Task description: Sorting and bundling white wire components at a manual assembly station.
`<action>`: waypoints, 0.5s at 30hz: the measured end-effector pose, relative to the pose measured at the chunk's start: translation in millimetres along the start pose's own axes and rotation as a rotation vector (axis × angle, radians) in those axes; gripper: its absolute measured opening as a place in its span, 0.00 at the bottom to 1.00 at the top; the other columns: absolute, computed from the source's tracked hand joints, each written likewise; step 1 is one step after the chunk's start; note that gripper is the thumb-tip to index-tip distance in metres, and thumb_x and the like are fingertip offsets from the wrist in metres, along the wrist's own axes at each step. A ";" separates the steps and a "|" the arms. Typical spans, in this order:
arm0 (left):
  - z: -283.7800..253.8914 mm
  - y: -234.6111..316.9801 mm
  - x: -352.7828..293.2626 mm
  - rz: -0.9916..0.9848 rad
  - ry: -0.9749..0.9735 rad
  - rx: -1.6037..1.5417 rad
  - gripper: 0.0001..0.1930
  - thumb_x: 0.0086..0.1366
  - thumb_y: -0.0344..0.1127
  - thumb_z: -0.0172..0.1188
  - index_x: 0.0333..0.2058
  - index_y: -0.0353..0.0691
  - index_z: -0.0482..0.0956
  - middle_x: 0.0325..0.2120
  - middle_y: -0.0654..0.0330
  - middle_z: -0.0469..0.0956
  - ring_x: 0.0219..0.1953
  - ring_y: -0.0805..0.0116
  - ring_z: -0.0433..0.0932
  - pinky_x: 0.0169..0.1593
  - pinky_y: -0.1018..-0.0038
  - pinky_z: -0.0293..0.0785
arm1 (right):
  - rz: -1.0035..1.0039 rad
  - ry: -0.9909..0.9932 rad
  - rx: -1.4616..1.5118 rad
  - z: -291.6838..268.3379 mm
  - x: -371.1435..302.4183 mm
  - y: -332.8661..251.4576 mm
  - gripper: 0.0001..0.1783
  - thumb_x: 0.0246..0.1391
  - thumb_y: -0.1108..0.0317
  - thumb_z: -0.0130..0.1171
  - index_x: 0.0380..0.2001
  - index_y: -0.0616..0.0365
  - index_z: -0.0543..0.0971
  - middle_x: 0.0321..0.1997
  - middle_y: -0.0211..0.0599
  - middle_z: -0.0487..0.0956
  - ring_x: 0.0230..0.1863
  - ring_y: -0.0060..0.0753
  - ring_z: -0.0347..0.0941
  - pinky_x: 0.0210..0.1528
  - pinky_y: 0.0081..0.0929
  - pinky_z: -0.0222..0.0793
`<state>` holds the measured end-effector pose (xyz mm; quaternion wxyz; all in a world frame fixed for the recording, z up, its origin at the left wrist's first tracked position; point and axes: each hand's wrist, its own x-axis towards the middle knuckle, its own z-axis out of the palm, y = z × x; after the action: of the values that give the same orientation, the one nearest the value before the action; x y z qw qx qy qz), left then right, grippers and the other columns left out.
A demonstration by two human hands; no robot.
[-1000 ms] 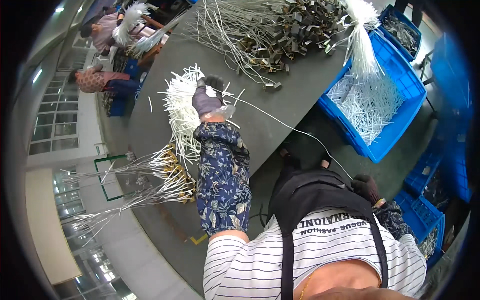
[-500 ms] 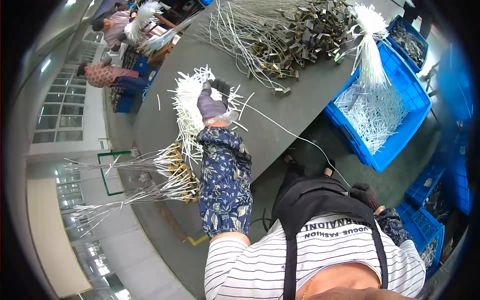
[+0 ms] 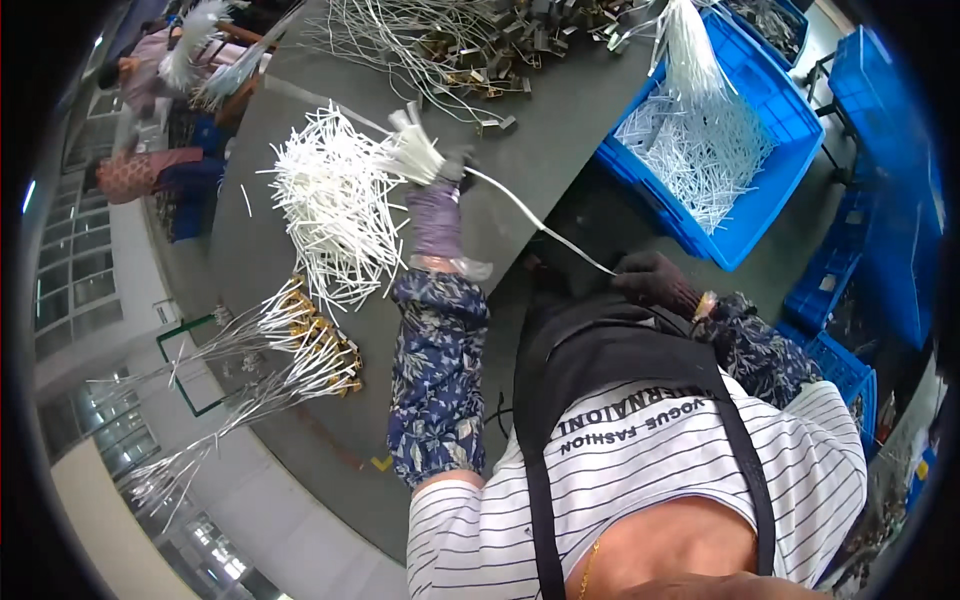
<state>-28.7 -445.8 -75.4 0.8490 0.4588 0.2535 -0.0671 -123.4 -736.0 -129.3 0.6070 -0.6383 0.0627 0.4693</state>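
Note:
My left hand [image 3: 438, 210], in a purple-grey glove, is closed round a bundle of short white tubes [image 3: 415, 150] above the table. Just left of it lies a loose pile of the same white tubes [image 3: 335, 205]. A long pale wire [image 3: 535, 222] runs from beside my left hand, over the table's edge, to my right hand [image 3: 655, 282]. That hand, in a dark glove near my apron, is closed at the wire's lower end. Its fingertips are partly hidden.
Wires with metal connector ends [image 3: 480, 55] heap on the grey table [image 3: 530, 150]'s far side. Tubed wires with yellowish ends [image 3: 310, 340] hang over the left edge. A blue crate [image 3: 745, 210] at the right holds white strands. Two people work at the far left.
My left hand has lifted off the tube pile with a bundle in its grip, moving to the pile's right. My right hand has come up and leftward, still at the wire.

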 end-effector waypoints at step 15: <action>-108.0 9.9 105.0 0.050 0.278 1.115 0.18 0.57 0.46 0.65 0.32 0.34 0.80 0.21 0.59 0.80 0.20 0.69 0.78 0.23 0.73 0.74 | -0.503 0.447 -0.662 67.4 150.2 -125.5 0.36 0.49 0.47 0.61 0.55 0.57 0.67 0.55 0.50 0.72 0.56 0.49 0.68 0.57 0.37 0.64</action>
<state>25.5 -339.8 -168.3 0.4388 0.8474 0.2782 -0.1093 5.8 -574.1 -129.0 0.4373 -0.8782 -0.1181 0.1536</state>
